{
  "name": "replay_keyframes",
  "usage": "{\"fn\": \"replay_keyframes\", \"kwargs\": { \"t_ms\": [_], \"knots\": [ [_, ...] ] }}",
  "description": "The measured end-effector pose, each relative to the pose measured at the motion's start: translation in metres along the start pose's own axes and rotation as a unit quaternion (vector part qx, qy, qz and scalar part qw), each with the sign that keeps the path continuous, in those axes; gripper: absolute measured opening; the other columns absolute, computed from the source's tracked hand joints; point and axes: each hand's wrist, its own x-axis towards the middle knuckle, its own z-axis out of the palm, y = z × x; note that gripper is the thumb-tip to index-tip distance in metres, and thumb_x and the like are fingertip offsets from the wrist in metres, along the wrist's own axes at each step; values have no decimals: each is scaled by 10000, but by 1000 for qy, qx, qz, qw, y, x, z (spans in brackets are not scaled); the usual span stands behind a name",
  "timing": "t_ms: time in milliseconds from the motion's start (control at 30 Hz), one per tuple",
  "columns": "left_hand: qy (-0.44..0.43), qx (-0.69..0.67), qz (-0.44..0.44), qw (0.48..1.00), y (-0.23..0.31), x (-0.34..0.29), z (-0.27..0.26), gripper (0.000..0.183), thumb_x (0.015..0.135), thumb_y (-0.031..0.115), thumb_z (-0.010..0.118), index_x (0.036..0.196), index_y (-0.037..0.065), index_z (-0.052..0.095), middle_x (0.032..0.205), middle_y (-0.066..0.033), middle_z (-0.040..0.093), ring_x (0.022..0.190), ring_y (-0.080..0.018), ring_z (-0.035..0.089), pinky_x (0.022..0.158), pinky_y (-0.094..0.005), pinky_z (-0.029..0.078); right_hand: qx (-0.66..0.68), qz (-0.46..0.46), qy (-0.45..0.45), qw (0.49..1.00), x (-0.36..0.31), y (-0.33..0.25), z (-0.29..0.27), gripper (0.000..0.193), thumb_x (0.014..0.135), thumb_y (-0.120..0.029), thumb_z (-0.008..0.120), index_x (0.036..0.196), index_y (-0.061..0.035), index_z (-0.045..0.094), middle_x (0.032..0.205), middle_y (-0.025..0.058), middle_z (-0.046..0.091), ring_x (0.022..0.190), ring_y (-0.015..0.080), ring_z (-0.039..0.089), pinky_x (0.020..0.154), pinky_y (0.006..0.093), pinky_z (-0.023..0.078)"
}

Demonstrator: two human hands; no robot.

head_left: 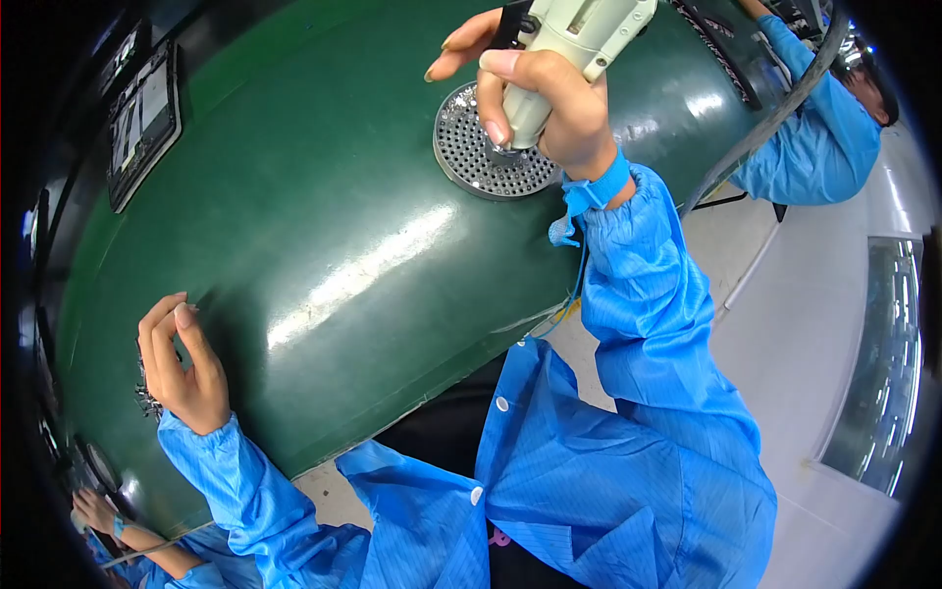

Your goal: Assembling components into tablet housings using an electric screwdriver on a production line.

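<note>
My right hand (564, 98) is wrapped round a pale green-white electric screwdriver (579, 34), its nose pointing down at a round metal tray (456, 147) full of small holes. Shiny screws show in part of the tray, and the screwdriver's very tip is hard to make out against it. On that wrist sits a blue wrist strap (601, 187) with a cord hanging down. Over the left part of the bench my left hand (182, 368) is curled, thumb tip against fingertips; whatever they may pinch is too small to see. A heap of small dark parts (147, 401) lies partly hidden beside it.
The bench has a glossy green mat (324, 216). A flat black-framed panel (145, 128) lies at the far left, and a long dark strip (716, 49) at the far right. A thick grey cable (775, 123) curves past a co-worker's blue sleeve (810, 147). Another person's hand (95, 512) is at lower left.
</note>
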Motion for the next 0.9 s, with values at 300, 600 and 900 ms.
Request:
{"fn": "replay_keyframes", "kwargs": {
  "t_ms": [300,600,900],
  "knots": [
    [48,-191,-75,978,43,59,27,133,951,100,592,1017,-14,612,976,-123,654,794,-155,611,709,-289,516,68,-3,-8,998,11,-21,-10,231,834,-61,564,984,111,603,757,195,663,483,159,577,460,275,468],
    [-145,-127,-299,935,75,328,275,1079,709,730,648,1300,-144,420,1268,-337,539,1176,-420,563,1010,-422,443,90,23,21,995,31,-29,-13,187,840,-25,590,1009,53,605,884,158,691,490,122,572,454,249,469],
    [-389,-188,-314,845,43,405,406,817,743,488,799,1291,-65,549,1375,-191,534,1233,-279,537,1012,-348,429,110,52,53,991,33,-18,-30,197,827,19,597,1020,48,574,901,159,681,504,104,573,446,246,477]
  ]
}}
